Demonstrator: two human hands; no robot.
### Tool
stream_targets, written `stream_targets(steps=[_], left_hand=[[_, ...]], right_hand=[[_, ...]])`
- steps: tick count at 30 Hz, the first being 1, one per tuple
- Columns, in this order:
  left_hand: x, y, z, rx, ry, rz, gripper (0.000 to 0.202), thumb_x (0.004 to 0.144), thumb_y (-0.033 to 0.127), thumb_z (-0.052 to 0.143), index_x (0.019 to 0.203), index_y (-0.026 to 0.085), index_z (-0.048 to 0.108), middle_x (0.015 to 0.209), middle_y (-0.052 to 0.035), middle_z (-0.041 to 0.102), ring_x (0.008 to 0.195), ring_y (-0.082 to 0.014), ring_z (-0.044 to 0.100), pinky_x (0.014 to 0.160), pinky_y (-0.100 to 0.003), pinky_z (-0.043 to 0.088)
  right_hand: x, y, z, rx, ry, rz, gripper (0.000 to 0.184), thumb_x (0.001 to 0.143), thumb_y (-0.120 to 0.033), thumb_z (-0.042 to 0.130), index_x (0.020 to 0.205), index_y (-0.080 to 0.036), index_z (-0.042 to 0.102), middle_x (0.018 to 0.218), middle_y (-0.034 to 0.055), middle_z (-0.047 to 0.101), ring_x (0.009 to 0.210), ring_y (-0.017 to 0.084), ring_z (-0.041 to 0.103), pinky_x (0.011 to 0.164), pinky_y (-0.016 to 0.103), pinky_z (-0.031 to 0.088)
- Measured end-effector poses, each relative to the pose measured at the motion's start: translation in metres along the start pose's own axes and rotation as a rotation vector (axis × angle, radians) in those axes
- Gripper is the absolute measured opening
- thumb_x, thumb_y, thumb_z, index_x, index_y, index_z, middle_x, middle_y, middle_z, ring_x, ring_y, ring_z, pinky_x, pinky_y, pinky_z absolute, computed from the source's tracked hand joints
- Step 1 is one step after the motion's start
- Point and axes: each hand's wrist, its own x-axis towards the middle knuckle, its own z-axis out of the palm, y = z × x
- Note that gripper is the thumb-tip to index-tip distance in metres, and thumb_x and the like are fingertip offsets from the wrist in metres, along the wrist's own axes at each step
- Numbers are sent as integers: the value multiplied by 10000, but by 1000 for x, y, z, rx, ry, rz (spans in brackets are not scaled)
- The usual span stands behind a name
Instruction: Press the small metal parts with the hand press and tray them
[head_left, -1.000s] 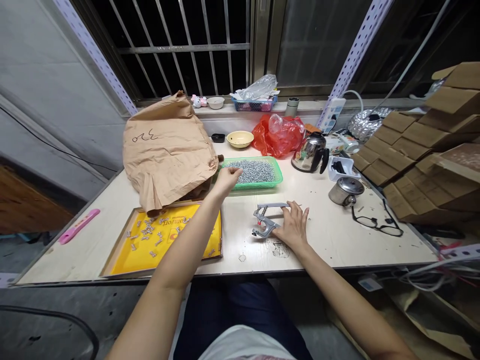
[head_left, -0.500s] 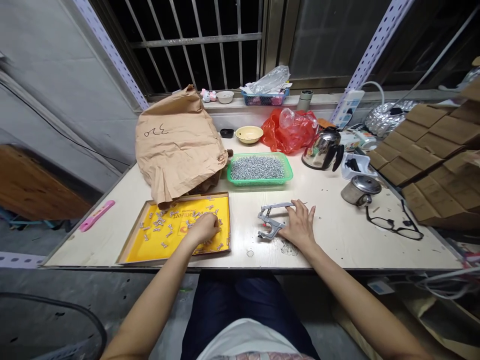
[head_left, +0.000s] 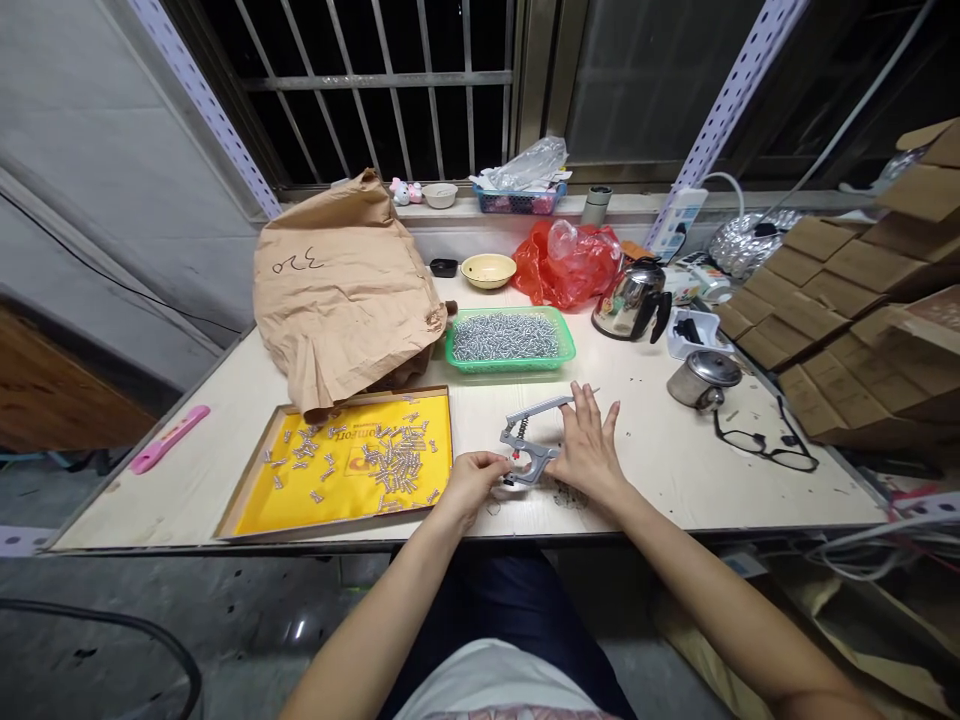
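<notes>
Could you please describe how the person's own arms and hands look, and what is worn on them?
The left forearm and the right forearm are bare as far as the picture's edge; no sleeves show. The left hand and the right hand wear no gloves, and no watch or bracelet shows at the wrists. Rings are too small to tell.

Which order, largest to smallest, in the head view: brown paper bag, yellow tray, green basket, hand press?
1. brown paper bag, but only narrowly: it looks close in size to the tray, which lies flat and nearer the camera, so this rank is unsure.
2. yellow tray
3. green basket
4. hand press, clearly the smallest.
</notes>
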Motion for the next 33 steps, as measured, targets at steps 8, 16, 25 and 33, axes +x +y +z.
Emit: stream_targets(steps=[8, 16, 25, 33], left_hand=[[7, -7, -7, 174, -38, 67, 125, 542, 226, 680, 570, 110, 645, 542, -23, 600, 512, -92, 502, 556, -228, 378], [1, -2, -3, 210, -52, 73, 118, 553, 226, 662, 575, 111, 646, 546, -17, 598, 522, -91, 490, 559, -224, 363], [-7, 6, -5, -39, -58, -90, 309, 568, 381, 712, 720, 116, 662, 550, 7, 545, 429, -41, 374, 419, -183, 226], [-3, 10, -3, -129, -19, -150, 312, 511, 370, 746, 598, 87, 649, 545, -36, 558, 443, -55, 414, 411, -183, 234]], right_hand=[[-3, -4, -2, 9, 2, -9, 786, 692, -656, 421, 1199, -57, 383, 1451, 231, 95, 1341, 339, 51, 1010, 617, -45], [-4, -4, -3, 14, 25, -18, 748, 700, -625, 433, 1191, -63, 382, 1429, 230, 166, 1330, 343, 85, 1013, 618, -32], [-1, 3, 2, -16, -19, 19, 341, 702, -477, 524, 832, -162, 517, 765, 69, 583, 733, 199, 530, 656, 306, 387], [-1, 5, 18, -47, -72, -66, 229, 748, -400, 488, 727, -177, 538, 630, 37, 581, 629, 158, 515, 529, 249, 278]])
